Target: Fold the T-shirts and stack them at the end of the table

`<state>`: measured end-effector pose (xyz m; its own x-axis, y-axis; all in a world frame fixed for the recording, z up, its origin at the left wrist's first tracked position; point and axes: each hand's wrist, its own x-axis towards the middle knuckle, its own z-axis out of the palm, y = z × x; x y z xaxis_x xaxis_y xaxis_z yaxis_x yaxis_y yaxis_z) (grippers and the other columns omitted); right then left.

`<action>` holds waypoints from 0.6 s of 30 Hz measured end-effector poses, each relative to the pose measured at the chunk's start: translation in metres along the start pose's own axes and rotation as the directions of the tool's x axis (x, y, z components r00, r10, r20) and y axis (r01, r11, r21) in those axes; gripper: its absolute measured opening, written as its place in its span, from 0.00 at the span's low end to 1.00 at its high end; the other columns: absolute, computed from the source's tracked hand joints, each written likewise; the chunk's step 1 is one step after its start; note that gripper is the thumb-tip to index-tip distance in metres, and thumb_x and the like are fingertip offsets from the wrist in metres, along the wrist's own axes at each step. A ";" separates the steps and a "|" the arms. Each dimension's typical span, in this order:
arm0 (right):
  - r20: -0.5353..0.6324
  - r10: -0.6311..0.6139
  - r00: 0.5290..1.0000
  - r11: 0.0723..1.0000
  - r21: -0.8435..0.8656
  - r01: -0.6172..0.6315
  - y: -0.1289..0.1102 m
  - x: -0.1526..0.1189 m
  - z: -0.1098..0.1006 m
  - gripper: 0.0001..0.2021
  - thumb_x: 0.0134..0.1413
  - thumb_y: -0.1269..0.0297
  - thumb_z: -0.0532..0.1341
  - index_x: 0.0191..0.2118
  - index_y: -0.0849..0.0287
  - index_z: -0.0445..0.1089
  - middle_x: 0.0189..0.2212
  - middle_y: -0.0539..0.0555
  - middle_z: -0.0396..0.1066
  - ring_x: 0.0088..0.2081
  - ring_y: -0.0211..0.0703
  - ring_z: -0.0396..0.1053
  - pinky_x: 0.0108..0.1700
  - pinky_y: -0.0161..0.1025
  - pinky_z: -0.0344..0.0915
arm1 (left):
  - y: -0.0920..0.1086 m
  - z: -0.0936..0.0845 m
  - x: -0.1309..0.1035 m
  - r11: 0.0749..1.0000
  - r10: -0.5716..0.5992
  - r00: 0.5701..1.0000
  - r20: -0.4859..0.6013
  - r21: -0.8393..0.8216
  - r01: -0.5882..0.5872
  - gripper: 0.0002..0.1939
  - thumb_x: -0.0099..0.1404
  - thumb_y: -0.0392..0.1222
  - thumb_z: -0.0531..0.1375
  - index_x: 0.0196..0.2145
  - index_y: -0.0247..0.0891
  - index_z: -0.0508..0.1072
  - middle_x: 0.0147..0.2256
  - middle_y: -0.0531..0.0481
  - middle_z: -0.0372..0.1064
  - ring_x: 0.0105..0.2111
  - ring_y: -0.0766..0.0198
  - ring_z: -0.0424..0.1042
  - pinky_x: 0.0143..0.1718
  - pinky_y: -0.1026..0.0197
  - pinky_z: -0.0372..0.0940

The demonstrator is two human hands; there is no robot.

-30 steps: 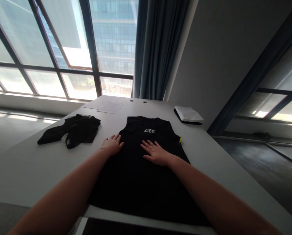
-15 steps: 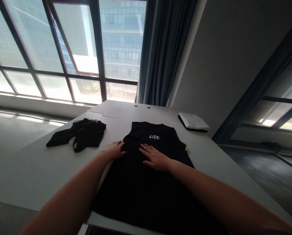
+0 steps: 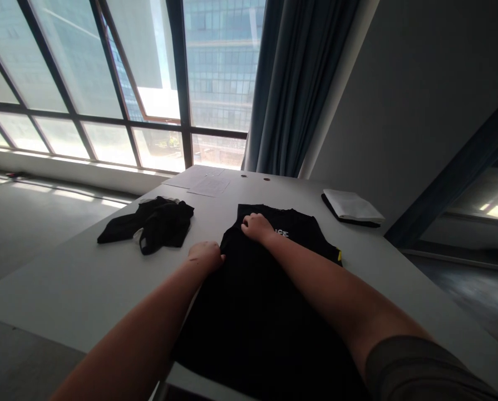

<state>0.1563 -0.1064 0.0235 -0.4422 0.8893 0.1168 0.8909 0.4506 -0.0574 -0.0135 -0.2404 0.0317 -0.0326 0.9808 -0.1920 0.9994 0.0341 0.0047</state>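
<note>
A black sleeveless top (image 3: pixel 269 301) lies spread on the white table, its neck end away from me. White lettering on its chest is partly covered by my right wrist. My left hand (image 3: pixel 207 256) is closed at the left side edge of the top, below the armhole, with most fingertips hidden. Higher up, my right hand (image 3: pixel 257 227) has its fingers curled into the cloth near the left shoulder. A small yellow tab (image 3: pixel 339 255) shows at the top's right edge.
A crumpled black garment (image 3: pixel 163 225) lies to the left on the white table (image 3: pixel 119 289). Paper sheets (image 3: pixel 209 185) rest at the far end. A folded white cloth (image 3: pixel 353 206) sits on something black at the right. Windows and a blue curtain (image 3: pixel 299 89) stand beyond.
My right hand has moved up the top toward the left shoulder, its flat fingers now curled. My left hand has closed at the side edge. The view has shifted slightly left.
</note>
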 end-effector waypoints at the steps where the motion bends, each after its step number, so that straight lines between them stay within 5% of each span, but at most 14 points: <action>1: 0.011 0.023 1.000 1.000 0.007 -0.023 -0.003 0.018 0.001 0.20 0.68 0.56 0.52 0.55 0.59 0.74 0.56 0.64 0.72 0.57 0.58 0.67 0.59 0.47 0.63 | 0.000 0.000 0.001 1.000 0.007 1.000 0.007 0.001 -0.007 0.24 0.72 0.54 0.55 0.55 0.36 0.76 0.54 0.34 0.76 0.56 0.45 0.74 0.53 0.50 0.70; 9: 0.212 0.110 0.971 0.994 -0.001 -0.113 -0.011 0.115 0.018 0.28 0.62 0.58 0.60 0.66 0.59 0.64 0.60 0.66 0.70 0.59 0.60 0.69 0.58 0.51 0.66 | 0.001 -0.004 -0.003 0.996 0.085 0.995 0.049 -0.017 -0.084 0.19 0.71 0.45 0.55 0.50 0.36 0.80 0.51 0.33 0.77 0.55 0.43 0.75 0.52 0.48 0.71; 15: 0.250 0.170 0.953 0.985 -0.030 -0.168 -0.012 0.139 0.040 0.35 0.60 0.64 0.63 0.71 0.60 0.58 0.61 0.71 0.68 0.60 0.60 0.69 0.58 0.50 0.65 | 0.002 -0.013 -0.013 0.988 0.107 0.994 -0.008 -0.109 -0.107 0.19 0.71 0.42 0.54 0.54 0.34 0.75 0.51 0.36 0.77 0.53 0.46 0.76 0.52 0.51 0.71; 18: 0.213 0.130 0.968 0.991 0.010 -0.136 -0.008 0.141 0.044 0.28 0.59 0.66 0.63 0.66 0.56 0.66 0.58 0.67 0.71 0.58 0.58 0.70 0.57 0.48 0.66 | -0.002 -0.005 -0.040 0.966 0.141 0.990 -0.008 -0.218 -0.139 0.22 0.68 0.40 0.58 0.59 0.36 0.68 0.51 0.38 0.77 0.52 0.47 0.76 0.51 0.52 0.70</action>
<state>0.0821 0.0192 -0.0027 -0.3342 0.9366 -0.1055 0.9415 0.3266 -0.0830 -0.0138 -0.2783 0.0441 0.1088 0.9773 -0.1817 0.9675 -0.0621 0.2453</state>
